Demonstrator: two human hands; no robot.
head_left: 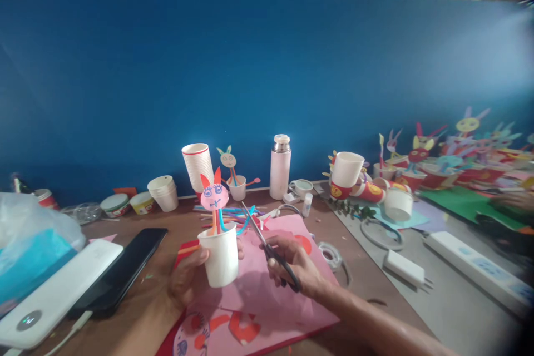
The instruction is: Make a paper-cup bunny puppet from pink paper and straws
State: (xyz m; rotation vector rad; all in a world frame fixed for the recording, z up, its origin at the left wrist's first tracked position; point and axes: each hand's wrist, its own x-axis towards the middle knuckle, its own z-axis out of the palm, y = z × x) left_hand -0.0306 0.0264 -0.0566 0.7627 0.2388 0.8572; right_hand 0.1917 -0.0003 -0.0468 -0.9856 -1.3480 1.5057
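The right forearm (373, 316) is reaching in, right fingers (288, 242) gripping scissors (254, 226); left fingers (195, 260) are holding a cup (221, 261), its paper face (214, 197) looking finished, anything remaining being unclear

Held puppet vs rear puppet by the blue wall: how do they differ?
The held puppet has a pink face and red ears; the rear puppet has a paler face and greenish ears. The held puppet is gripped in the left hand; the rear puppet stands on the table. Both use white cups.
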